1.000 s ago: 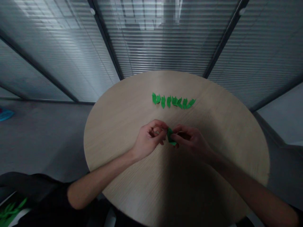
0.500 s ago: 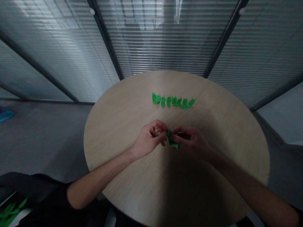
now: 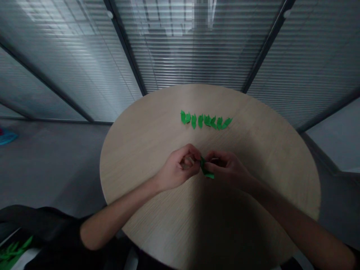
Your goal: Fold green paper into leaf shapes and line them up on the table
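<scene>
Holding: a folded green paper piece [image 3: 206,168] is held in the air between the left hand [image 3: 178,167] and the right hand [image 3: 227,168], above the surface.

Left fingers: curled closed, with the fingertips pressed against the upper edge of the piece.

Right fingers: drawn close together, with the tips pinching the piece from the opposite side. The two hands are nearly touching, and part of the piece is hidden by the fingers.

Surface: a round, light wood table [image 3: 146,161] is seen below both forearms.

Row: small green paper pieces [image 3: 205,120] are laid side by side in one line on the far half of the surface, well apart from the hands.

Surroundings: more green pieces [image 3: 14,249] are seen at the lower left, beside dark clothing [image 3: 47,225]. A blue object [image 3: 7,138] is seen on the grey floor [image 3: 53,168] at the left edge. Slatted blinds [image 3: 191,56] are seen beyond the table.
</scene>
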Action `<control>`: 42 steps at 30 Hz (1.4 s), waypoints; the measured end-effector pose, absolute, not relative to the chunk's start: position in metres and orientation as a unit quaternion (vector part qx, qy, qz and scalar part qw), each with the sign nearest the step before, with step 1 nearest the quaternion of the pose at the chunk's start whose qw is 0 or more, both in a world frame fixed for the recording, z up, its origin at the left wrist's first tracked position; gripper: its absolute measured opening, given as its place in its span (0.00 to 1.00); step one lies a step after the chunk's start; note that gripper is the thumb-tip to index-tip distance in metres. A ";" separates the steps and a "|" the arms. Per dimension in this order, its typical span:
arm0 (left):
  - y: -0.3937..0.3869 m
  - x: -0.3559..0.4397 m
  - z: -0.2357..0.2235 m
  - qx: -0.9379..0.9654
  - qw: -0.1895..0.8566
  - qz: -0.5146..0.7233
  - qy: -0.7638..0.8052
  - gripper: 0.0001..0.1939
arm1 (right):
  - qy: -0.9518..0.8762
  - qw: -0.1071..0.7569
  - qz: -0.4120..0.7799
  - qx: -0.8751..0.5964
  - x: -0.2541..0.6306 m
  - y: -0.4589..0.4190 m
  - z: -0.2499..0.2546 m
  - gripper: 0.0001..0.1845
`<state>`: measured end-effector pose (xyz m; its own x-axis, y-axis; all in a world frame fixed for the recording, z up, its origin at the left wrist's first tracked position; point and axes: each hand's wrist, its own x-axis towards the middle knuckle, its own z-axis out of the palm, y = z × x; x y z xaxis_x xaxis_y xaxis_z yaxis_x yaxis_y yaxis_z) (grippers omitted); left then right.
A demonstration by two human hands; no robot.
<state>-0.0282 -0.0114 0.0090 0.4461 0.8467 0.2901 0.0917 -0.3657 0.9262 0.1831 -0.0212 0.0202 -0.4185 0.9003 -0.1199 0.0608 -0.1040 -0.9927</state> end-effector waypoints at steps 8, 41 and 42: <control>-0.010 -0.030 0.007 0.790 0.276 0.473 0.274 0.05 | -0.636 0.390 0.490 -0.451 0.177 -0.025 0.014 0.10; -0.013 -0.030 0.010 0.759 0.349 0.393 0.383 0.03 | -0.686 0.439 0.391 -0.428 0.177 -0.027 0.006 0.07; -0.013 -0.030 0.011 0.760 0.350 0.396 0.378 0.03 | -0.681 0.442 0.397 -0.428 0.176 -0.027 0.007 0.07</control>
